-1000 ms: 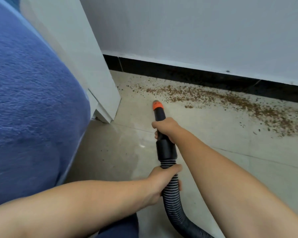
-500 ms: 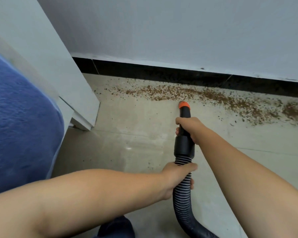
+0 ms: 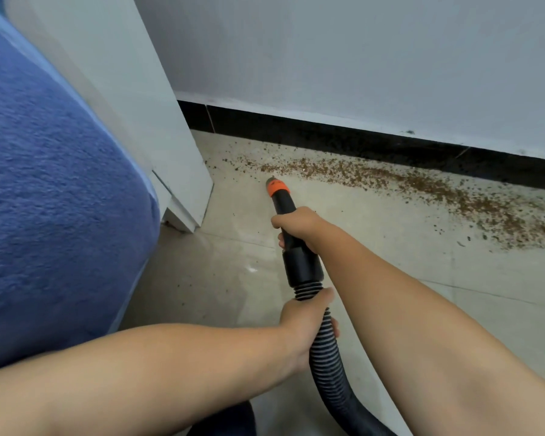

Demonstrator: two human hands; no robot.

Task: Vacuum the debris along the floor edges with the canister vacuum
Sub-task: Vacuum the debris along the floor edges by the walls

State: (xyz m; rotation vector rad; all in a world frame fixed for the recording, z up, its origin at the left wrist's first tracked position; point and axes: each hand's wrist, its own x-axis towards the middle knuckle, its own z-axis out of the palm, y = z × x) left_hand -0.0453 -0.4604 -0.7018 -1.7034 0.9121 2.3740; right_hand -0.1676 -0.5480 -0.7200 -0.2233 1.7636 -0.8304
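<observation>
Around the black nozzle [image 3: 283, 212] your right hand [image 3: 299, 226] is curled tight, just above its wide collar. Your left hand [image 3: 306, 322] wraps the ribbed hose [image 3: 326, 357] right below that collar. Out front, the nozzle's orange tip [image 3: 277, 187] points at the floor [image 3: 375, 247], close to the near end of the brown debris [image 3: 422, 187] strewn along the black baseboard [image 3: 359, 141]. Left of it stands a white cabinet [image 3: 132, 99], with a blue blanket [image 3: 44, 199] nearer you.

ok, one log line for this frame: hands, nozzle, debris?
left hand grips hose | right hand grips nozzle | tip at left end of debris | debris lies along baseboard
</observation>
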